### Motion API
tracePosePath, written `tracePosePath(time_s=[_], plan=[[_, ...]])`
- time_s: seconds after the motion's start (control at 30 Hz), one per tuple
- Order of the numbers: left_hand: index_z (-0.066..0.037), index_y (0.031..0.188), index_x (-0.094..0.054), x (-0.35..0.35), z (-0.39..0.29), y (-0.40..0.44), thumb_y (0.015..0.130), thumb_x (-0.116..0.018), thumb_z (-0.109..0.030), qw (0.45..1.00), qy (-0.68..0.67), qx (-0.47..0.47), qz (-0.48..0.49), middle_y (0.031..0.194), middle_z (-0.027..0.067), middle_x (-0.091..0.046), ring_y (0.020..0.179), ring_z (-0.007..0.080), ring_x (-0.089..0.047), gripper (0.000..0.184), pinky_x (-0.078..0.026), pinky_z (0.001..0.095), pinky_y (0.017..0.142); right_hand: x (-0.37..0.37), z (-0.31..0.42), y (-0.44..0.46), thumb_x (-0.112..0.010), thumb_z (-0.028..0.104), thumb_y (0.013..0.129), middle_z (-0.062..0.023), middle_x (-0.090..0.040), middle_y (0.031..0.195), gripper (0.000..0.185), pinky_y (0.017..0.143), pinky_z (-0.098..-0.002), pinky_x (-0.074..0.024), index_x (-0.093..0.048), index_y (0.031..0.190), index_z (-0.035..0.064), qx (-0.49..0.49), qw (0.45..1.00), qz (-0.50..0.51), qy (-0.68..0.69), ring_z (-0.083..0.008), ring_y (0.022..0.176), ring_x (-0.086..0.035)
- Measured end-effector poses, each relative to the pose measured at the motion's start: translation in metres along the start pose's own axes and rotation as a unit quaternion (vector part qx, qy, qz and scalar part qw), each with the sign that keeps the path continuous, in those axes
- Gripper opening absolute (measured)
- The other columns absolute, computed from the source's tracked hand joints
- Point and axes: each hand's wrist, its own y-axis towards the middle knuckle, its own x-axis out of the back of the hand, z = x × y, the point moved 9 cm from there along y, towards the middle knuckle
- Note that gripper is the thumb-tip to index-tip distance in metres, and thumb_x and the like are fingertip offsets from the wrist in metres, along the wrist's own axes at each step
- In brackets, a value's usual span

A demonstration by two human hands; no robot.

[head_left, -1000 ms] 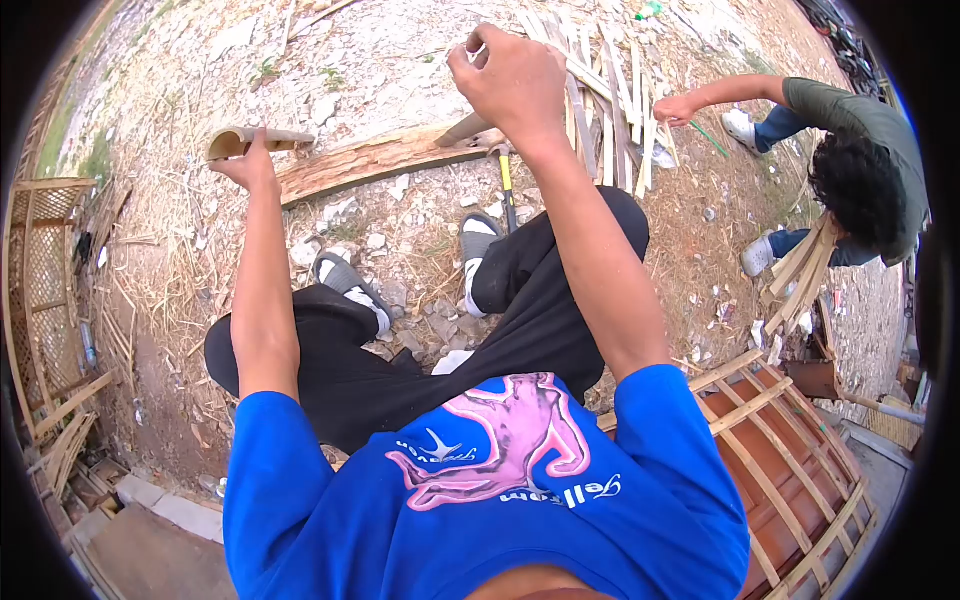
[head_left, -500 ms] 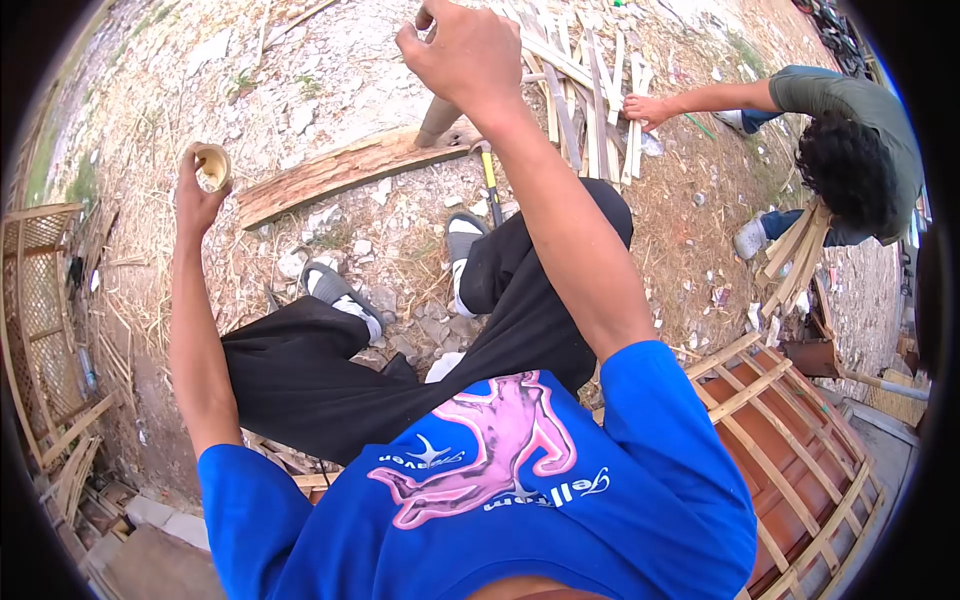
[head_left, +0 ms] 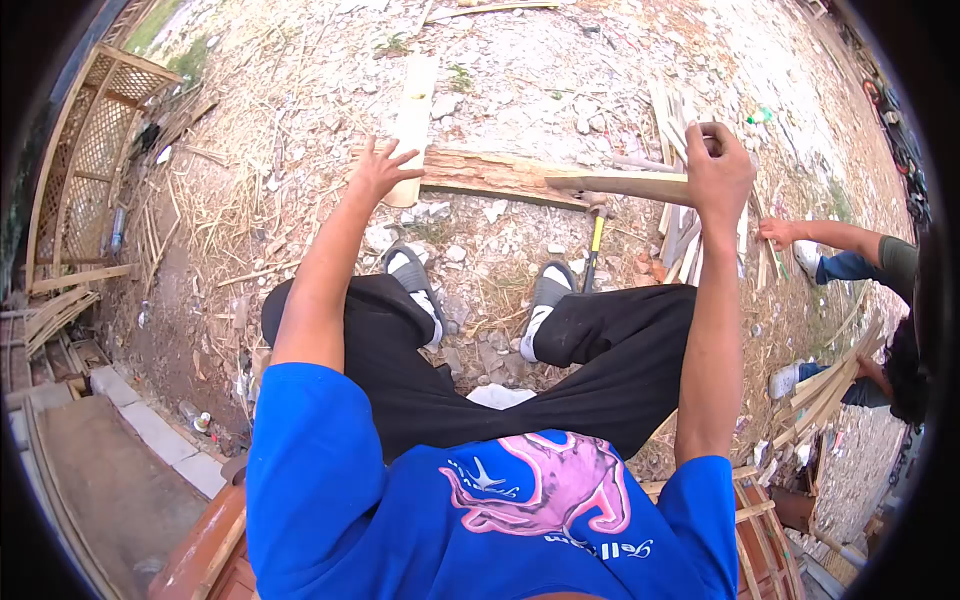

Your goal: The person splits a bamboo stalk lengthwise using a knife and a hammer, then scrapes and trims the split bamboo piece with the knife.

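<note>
Bamboo [head_left: 413,120] lies across the left end of the plank [head_left: 490,172], much of it past the far edge. If its underside is curved, which I cannot tell, it could rock or skid on so narrow a rest. Strips [head_left: 664,120] lie heaped around the plank's right end, where a wide movement might catch on them. What looks like a blade [head_left: 640,187] reaches over the plank's right half, tip toward the bamboo; a slip along that line could bring it at the left hand [head_left: 378,172]. Just beside the plank's right end, the hammer [head_left: 597,240] might be knocked if the blade dropped. Right of the plank, the co-worker's hand [head_left: 778,232] would be at risk from a stray swing. The right hand [head_left: 718,180] has its fingers curled around the blade's near end; a weak grip could let it twist. Left fingers spread over the bamboo, gripping nothing, contact unclear, so steadying seems slight. Stones [head_left: 497,211] beside the plank suggest uneven ground, which could make it tip.
</note>
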Motion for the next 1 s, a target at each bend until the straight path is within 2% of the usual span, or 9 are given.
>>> tracePosePath(time_s=[0.13,0.27,0.37,0.5,0.57,0.7,0.77,0.9,1.0], plan=[[-0.042,0.144,-0.045,-0.035,0.001,-0.023,0.089,-0.061,-0.016,0.942,-0.172,0.098,0.27,0.138,0.0023,-0.059,0.123,0.0267,-0.059,0.062,-0.043,0.0536,0.104,0.008,-0.016,-0.007,-0.066,0.031,0.088,-0.0113,-0.073,0.077,0.025,0.07,-0.037,-0.0516,-0.073,0.09,0.0078,-0.035,0.999,-0.033,-0.004,-0.0262,0.07,-0.069],[-0.027,0.144,-0.047,0.033,-0.005,-0.017,0.088,-0.062,-0.018,0.925,-0.334,0.068,0.167,0.126,0.0104,-0.065,0.115,0.0357,-0.061,0.059,-0.049,0.0432,0.097,0.003,-0.011,0.004,-0.065,0.033,0.087,-0.0105,-0.073,0.078,0.026,0.071,-0.0376,-0.0519,-0.073,0.093,0.0086,-0.038,0.999,-0.014,-0.007,-0.0261,0.072,-0.07],[-0.02,0.143,-0.048,0.134,-0.027,-0.021,0.089,-0.064,-0.021,0.91,-0.399,0.052,0.106,0.128,0.0136,-0.064,0.117,0.0347,-0.06,0.056,-0.048,0.0452,0.098,-0.013,0.011,0.004,-0.065,0.034,0.087,-0.0078,-0.072,0.073,0.025,0.068,-0.0372,-0.0522,-0.073,0.093,0.0106,-0.016,1.0,0.017,0.009,-0.0252,0.069,-0.07],[-0.01,0.142,-0.047,0.244,-0.068,-0.05,0.091,-0.065,-0.017,0.807,-0.571,-0.048,-0.14,0.131,0.0172,-0.06,0.12,0.0323,-0.059,0.055,-0.046,0.0417,0.102,-0.037,0.076,-0.024,-0.067,0.039,0.085,-0.0037,-0.07,0.066,0.027,0.06,-0.0383,-0.0532,-0.071,0.089,0.0124,0.119,0.991,0.066,0.0,-0.0259,0.063,-0.07],[-0.009,0.142,-0.045,0.257,-0.082,-0.063,0.086,-0.07,-0.02,0.773,-0.599,-0.042,-0.203,0.135,0.0185,-0.055,0.126,0.0343,-0.053,0.063,-0.043,0.0426,0.106,-0.047,0.113,-0.046,-0.071,0.031,0.085,-0.007,-0.068,0.064,0.021,0.056,-0.0354,-0.0507,-0.071,0.089,0.0101,0.231,0.967,0.096,0.044,-0.0234,0.061,-0.068],[-0.005,0.147,-0.037,0.239,-0.09,-0.047,0.075,-0.084,-0.029,0.675,-0.692,0.049,-0.253,0.142,0.0177,-0.049,0.131,0.031,-0.048,0.089,-0.04,0.0431,0.108,-0.047,0.153,-0.077,-0.068,0.026,0.083,-0.006,-0.065,0.059,0.015,0.082,-0.0389,-0.0513,-0.07,0.086,0.0113,0.421,0.897,0.079,0.11,-0.0266,0.059,-0.065],[-0.005,0.149,-0.033,0.237,-0.086,-0.036,0.07,-0.088,-0.026,0.605,-0.742,0.083,-0.277,0.146,0.017,-0.045,0.133,0.0296,-0.046,0.099,-0.039,0.043,0.109,-0.047,0.151,-0.073,-0.069,0.027,0.082,-0.0054,-0.066,0.06,0.016,0.074,-0.0383,-0.0544,-0.071,0.088,0.0129,0.401,0.897,0.089,0.164,-0.0259,0.059,-0.067],[-0.004,0.149,-0.031,0.267,-0.091,-0.02,0.069,-0.089,-0.023,0.631,-0.707,0.026,-0.317,0.147,0.0185,-0.042,0.137,0.0283,-0.042,0.101,-0.039,0.0423,0.11,-0.05,0.146,-0.079,-0.073,0.023,0.082,-0.0059,-0.066,0.064,0.017,0.052,-0.0298,-0.0507,-0.071,0.093,0.0104,0.299,0.919,0.15,0.208,-0.0184,0.056,-0.066],[-0.003,0.145,-0.036,0.259,-0.099,-0.004,0.071,-0.087,-0.018,0.573,-0.751,0.007,-0.327,0.138,0.0177,-0.05,0.134,0.0277,-0.046,0.09,-0.04,0.0413,0.109,-0.05,0.166,-0.109,-0.074,0.02,0.079,-0.0063,-0.067,0.067,0.017,0.056,-0.0301,-0.0525,-0.071,0.093,0.0108,0.319,0.898,0.144,0.266,-0.0191,0.058,-0.067]])
